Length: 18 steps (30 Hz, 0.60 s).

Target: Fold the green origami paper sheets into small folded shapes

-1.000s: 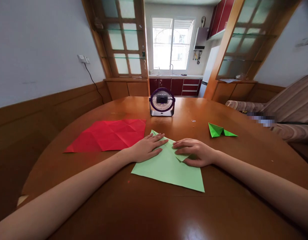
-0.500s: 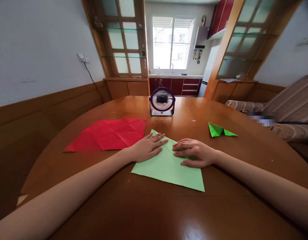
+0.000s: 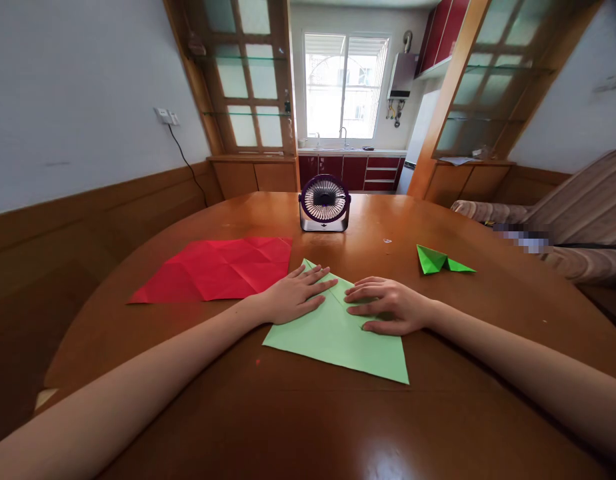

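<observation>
A pale green sheet of paper [image 3: 338,343], folded along its upper edges, lies on the table under both hands. My left hand [image 3: 299,293] rests flat on its upper left part with the fingers spread towards the paper's top corner. On the right edge of the sheet sits my right hand [image 3: 385,305], fingers apart and slightly bent, their tips touching the paper. A crease runs between the two hands. Part of the folded edge is hidden beneath my right hand.
A creased red sheet of paper [image 3: 223,270] lies to the left. Behind the green paper stands a small purple fan [image 3: 325,200]. A bright green folded paper piece [image 3: 433,260] is at the right, on the round brown table [image 3: 268,420]. A striped sofa [image 3: 583,207] stands beyond.
</observation>
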Available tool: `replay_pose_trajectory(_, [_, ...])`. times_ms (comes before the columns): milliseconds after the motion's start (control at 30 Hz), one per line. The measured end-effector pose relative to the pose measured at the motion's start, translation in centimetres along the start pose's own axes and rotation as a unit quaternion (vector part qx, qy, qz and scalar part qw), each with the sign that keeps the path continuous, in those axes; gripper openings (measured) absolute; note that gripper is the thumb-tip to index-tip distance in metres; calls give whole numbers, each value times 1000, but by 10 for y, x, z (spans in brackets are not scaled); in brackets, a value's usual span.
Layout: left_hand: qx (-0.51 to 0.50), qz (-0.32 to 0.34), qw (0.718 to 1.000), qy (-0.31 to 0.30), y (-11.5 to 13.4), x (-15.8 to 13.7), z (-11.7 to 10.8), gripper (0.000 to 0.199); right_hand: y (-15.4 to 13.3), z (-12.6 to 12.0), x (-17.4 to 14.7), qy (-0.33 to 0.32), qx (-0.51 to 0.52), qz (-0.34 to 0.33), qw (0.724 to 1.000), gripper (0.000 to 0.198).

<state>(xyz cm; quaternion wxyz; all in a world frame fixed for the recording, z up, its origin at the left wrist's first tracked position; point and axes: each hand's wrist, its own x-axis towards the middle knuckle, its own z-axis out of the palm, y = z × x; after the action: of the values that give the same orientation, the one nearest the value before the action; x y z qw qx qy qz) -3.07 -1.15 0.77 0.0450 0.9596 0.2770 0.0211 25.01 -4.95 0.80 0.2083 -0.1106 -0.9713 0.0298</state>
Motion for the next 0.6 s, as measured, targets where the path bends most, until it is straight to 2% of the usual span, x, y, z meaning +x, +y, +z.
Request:
replay_pose_trajectory(300, [1,3,1000,-6,1,0,-1,53,2,4,-1,58,71,21,996,24])
replay_pose_trajectory(600, [6,6,1000,-9,4,0,-4,50,2,5,0,63,96,54,992,23])
